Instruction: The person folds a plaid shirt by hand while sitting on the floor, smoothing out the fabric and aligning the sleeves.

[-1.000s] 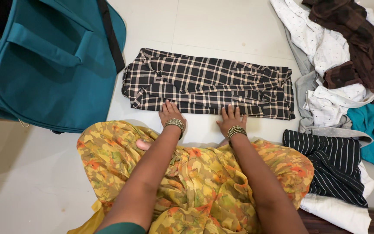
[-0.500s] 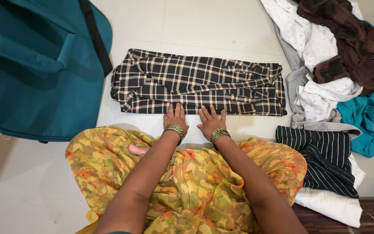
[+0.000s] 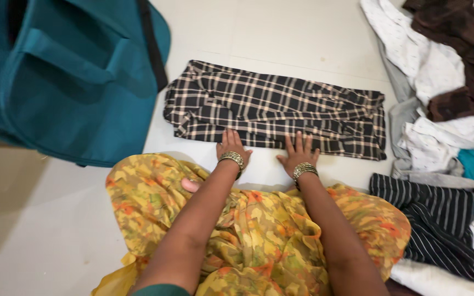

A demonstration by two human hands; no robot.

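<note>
Item: black-and-cream checked cloth, folded into a long strip (image 3: 275,109), lying on the pale floor (image 3: 281,27) before a seated person. Left hand (image 3: 232,145) and right hand (image 3: 298,153), both flat with fingers spread, set apart, press its near edge. Teal fabric bag (image 3: 72,77) just left; heap of mixed clothes (image 3: 440,82) right.

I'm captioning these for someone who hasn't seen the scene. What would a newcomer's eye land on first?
First, the black-and-cream checked garment, folded into a long strip on the pale floor, with the left hand and right hand flat on its near edge. Next, the big teal bag at upper left. Then the loose clothes heap at right, with a black striped piece below it.
</note>
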